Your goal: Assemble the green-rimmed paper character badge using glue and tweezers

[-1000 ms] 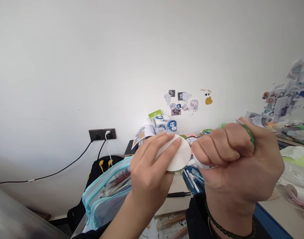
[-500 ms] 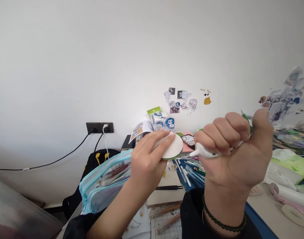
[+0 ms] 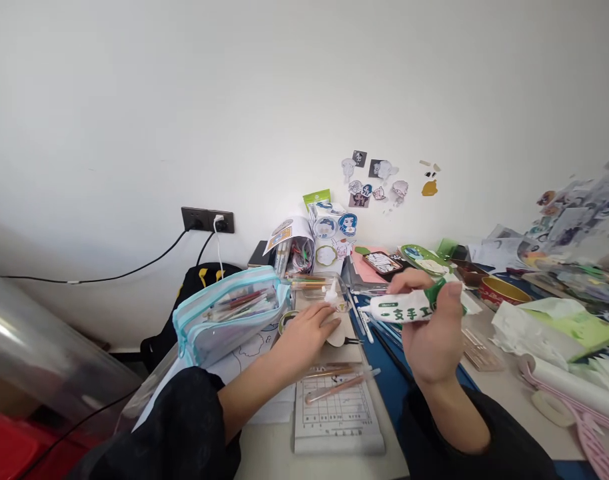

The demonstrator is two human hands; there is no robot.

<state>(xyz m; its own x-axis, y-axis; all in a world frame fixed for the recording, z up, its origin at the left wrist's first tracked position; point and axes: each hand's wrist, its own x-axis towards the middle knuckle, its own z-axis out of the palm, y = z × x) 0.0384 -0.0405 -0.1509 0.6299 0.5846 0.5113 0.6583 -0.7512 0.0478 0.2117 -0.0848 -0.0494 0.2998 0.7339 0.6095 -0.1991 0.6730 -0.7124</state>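
My right hand (image 3: 432, 340) is closed around a white glue tube (image 3: 398, 308) with green lettering, raised over the right side of the desk. The tube's narrow nozzle points left. My left hand (image 3: 307, 333) is low over the desk, its fingers bent over a round white disc (image 3: 336, 337), most of which they cover. Just beyond those fingertips stands a small white pointed object (image 3: 332, 292). Dark tweezers (image 3: 353, 341) poke out beside the disc.
A clear blue-edged pencil case (image 3: 229, 317) stands at left. In front lie a printed pad (image 3: 337, 420) and a pink pen (image 3: 334, 388). Several pens, a red and gold bowl (image 3: 504, 291), tissue packs (image 3: 549, 330) and a tape roll (image 3: 553, 409) are on the right.
My left hand has lowered the disc from in front of me down toward the desk. My right hand has turned, so the tube's lettering shows, and moved away from the disc. The view has shifted.
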